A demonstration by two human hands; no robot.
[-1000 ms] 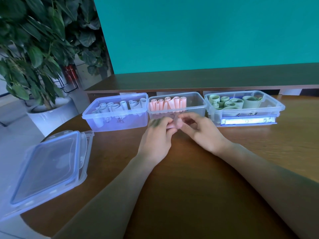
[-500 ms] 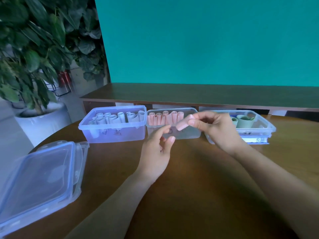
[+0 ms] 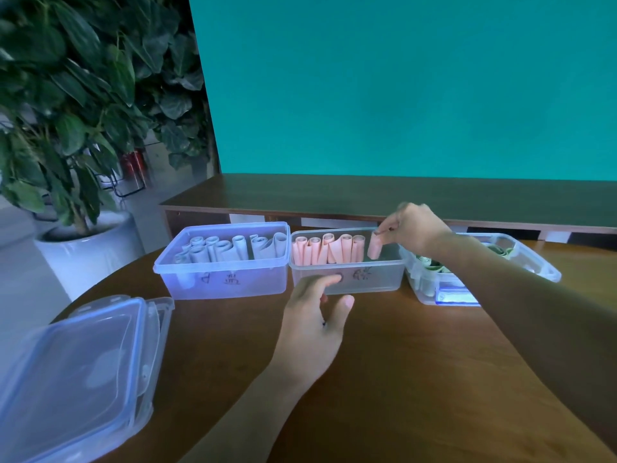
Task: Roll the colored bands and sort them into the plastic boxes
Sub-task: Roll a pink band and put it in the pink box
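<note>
Three clear plastic boxes stand in a row on the round wooden table. The left box (image 3: 173, 262) holds several white rolls, the middle box (image 3: 384, 282) several pink rolls (image 3: 325, 250), the right box (image 3: 541, 265) green rolls. My right hand (image 3: 414, 228) pinches a rolled pink band (image 3: 374, 247) and holds it upright inside the middle box, just right of the pink row. My left hand (image 3: 314, 315) is relaxed, its fingertips touching the middle box's front wall.
Stacked clear lids (image 3: 76, 369) lie at the table's left edge. A potted plant in a white pot (image 3: 90, 252) stands on the floor to the left. A dark wooden shelf (image 3: 367, 195) runs behind the boxes below a teal wall.
My right hand carried the pink roll from the table in front of the boxes up and into the middle box. My left hand let go of the roll and moved to the box's front.
</note>
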